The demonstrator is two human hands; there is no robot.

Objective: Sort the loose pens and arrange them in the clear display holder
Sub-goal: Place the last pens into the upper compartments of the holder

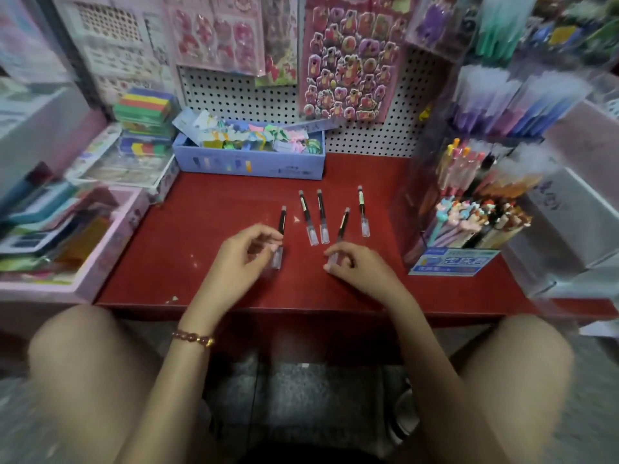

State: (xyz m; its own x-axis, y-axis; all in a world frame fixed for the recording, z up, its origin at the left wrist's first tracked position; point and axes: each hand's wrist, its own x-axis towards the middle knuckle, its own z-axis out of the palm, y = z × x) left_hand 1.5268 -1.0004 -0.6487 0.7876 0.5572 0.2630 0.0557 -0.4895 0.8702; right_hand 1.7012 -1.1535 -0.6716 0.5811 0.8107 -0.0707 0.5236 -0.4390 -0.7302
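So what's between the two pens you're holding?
Two loose pens on the red table lie between the left pen in the left hand and the right pen in the right hand. The head view shows it.

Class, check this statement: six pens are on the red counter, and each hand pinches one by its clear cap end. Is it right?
Wrong: the head view shows five pens, not six, on the red counter. Left hand and right hand each pinch one by its clear cap end.
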